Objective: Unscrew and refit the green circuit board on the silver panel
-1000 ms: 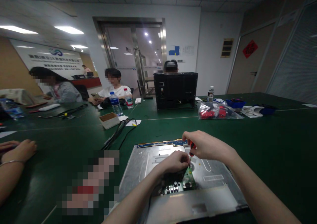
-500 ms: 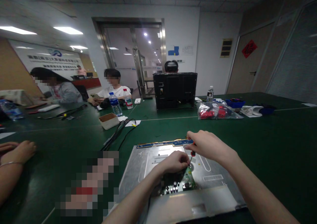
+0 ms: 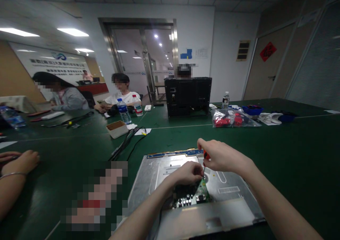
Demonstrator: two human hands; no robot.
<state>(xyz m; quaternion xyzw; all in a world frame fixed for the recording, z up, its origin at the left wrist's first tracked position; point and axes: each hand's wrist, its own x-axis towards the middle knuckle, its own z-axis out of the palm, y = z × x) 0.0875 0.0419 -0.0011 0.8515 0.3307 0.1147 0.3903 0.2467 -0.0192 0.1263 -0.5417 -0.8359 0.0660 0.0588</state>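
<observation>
My right hand (image 3: pixel 224 155) is wrapped round the red and black handle of a screwdriver (image 3: pixel 206 155). The tool stands nearly upright, its thin shaft pointing down at the upper corner of a green circuit board (image 3: pixel 204 191). Close beside the tip, my left hand (image 3: pixel 189 172) has its fingers pinched together; whatever they hold is hidden. The board lies on a silver metal panel (image 3: pixel 228 184), apparently the back of a flat screen. Along the panel's far edge runs a narrow blue circuit strip (image 3: pixel 172 154). My left forearm and hand cover part of the green board.
Black cables (image 3: pixel 124 142) and an open small box (image 3: pixel 117 129) lie beyond the panel to the left. A black monitor housing (image 3: pixel 188 97) stands across the table, with a plastic bag (image 3: pixel 233 119) of red items to its right. Another person's hand (image 3: pixel 26 164) rests at the left.
My right hand has shifted slightly on the screwdriver, and more of the red handle shows. The screwdriver is now more upright. My left hand has stayed almost still.
</observation>
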